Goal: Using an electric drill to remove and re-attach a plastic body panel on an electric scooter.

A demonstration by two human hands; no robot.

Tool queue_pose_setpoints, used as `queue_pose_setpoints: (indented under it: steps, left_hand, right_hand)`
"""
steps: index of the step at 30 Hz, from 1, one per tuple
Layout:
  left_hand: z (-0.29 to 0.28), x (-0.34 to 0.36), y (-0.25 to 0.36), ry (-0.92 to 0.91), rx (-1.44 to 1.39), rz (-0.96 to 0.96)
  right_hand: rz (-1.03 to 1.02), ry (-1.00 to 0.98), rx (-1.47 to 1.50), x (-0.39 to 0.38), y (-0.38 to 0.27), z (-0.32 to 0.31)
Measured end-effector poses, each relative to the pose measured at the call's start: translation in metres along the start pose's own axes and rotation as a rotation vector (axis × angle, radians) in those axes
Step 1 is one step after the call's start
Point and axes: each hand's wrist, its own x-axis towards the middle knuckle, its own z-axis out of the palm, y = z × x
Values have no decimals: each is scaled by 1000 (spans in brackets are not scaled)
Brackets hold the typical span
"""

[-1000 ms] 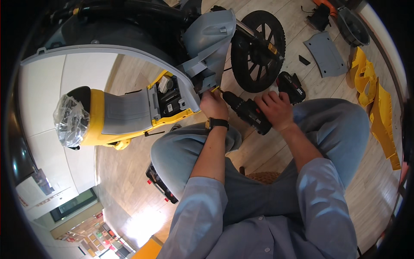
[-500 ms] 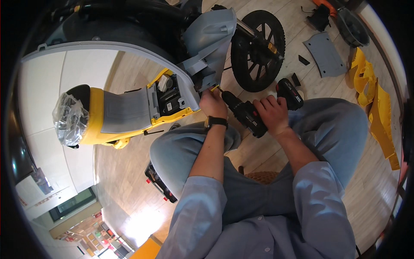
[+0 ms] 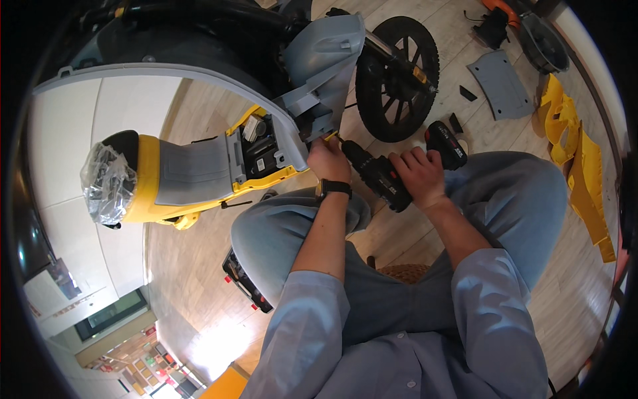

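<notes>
- The right hand is wrapped around the grip of a black cordless drill, forearm reaching forward over the right knee.
- The left hand is curled around the drill's front end near the bit, wrist bent, a dark watch on it.
- The drill points left at the grey panel of a yellow and grey ride-on vehicle.
- A black spoked wheel stands just behind the hands.

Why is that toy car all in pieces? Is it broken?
It looks taken apart rather than smashed. Yellow panels and a grey plate lie loose on the floor, and the car body is tipped over with wiring showing. The right hand holds a drill.
</notes>
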Motion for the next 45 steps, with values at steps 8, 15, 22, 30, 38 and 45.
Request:
queue_pose_setpoints:
  steps: [8, 15, 22, 30, 38, 45]
  left_hand:
    - [-2, 0, 3, 4, 24, 8]
    - [-3, 0, 4, 2, 29, -1]
    - [-1, 1, 1, 9, 41, 5]
    - [-3, 0, 3, -1, 16, 15]
    - [2, -3, 2, 16, 10, 30]
    - [4, 3, -4, 4, 71, 64]
  right_hand:
    - [-6, -30, -2, 0, 1, -1]
    - [-15, -4, 2, 2, 1, -1]
    - [-15, 8, 16, 1, 2, 2]
    - [-21, 3, -6, 1, 2, 3]
    - [-102, 8, -27, 9, 14, -10]
    - [-222, -176, -38, 23, 35, -60]
